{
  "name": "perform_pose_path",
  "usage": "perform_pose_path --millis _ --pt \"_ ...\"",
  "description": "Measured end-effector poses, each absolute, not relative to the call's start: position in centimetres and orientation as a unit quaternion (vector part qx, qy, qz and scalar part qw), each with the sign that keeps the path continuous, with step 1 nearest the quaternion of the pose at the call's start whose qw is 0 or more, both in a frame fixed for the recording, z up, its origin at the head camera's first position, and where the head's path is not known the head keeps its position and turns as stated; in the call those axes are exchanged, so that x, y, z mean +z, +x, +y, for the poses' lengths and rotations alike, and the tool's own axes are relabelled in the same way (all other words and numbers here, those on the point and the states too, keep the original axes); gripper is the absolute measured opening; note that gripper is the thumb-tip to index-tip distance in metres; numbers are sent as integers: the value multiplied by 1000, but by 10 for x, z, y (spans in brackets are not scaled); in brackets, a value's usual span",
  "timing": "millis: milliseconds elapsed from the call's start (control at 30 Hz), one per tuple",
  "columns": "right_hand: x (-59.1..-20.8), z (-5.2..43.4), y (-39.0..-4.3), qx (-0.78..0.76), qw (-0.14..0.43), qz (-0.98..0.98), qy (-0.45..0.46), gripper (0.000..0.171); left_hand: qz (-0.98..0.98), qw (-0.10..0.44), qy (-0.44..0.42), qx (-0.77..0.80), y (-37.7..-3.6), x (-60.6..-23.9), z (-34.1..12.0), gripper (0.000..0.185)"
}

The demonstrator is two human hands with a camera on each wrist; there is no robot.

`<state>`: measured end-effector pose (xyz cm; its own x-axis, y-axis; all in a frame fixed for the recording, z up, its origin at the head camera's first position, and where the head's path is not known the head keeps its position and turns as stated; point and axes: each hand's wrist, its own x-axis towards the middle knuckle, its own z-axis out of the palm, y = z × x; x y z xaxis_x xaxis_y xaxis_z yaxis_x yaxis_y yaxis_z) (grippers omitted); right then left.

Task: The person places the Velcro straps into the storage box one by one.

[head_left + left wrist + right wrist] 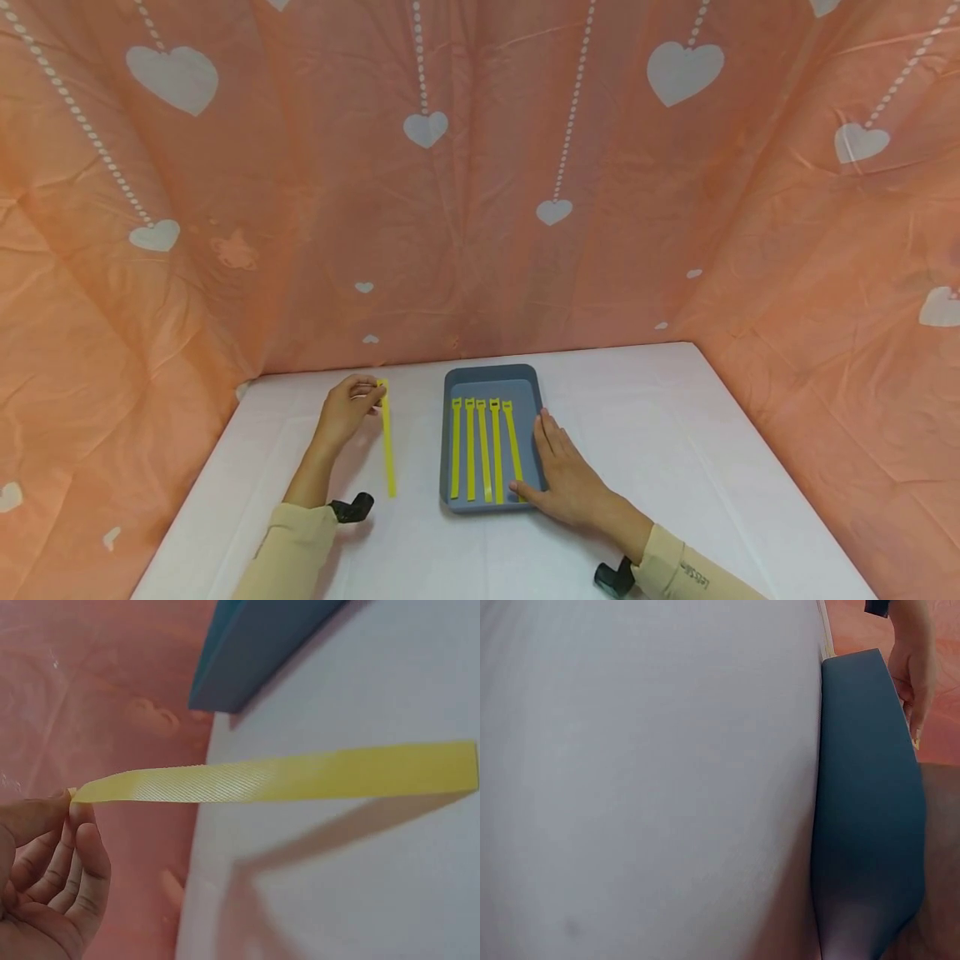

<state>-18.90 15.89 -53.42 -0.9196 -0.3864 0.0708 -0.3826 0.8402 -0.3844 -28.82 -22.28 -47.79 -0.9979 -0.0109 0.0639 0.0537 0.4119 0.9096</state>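
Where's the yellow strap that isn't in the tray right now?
In the head view, the loose yellow strap lies left of the grey tray, its far end pinched by the left hand.

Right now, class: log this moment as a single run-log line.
left hand: pinches yellow strap by its far end | right hand: flat against blue tray | five straps lie in the tray

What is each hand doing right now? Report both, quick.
Left hand: pinches the far end of a yellow strap.
Right hand: open, flat against the right side of the grey-blue tray.
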Motion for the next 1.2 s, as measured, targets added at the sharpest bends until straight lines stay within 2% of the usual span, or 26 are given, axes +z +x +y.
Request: perform_pose_path --millis 533,833,1200 --pt "-535 159 -189 -195 4 960 -202 111 -818 36 -51 -571 -282 -441 -197 40" --pt "-535 160 -189 -193 4 960 -203 112 -815 36 -79 -573 -281 -420 -182 35" --pt "-536 159 -189 -198 4 959 -200 112 -789 11 -99 -606 -280 -404 -152 31"
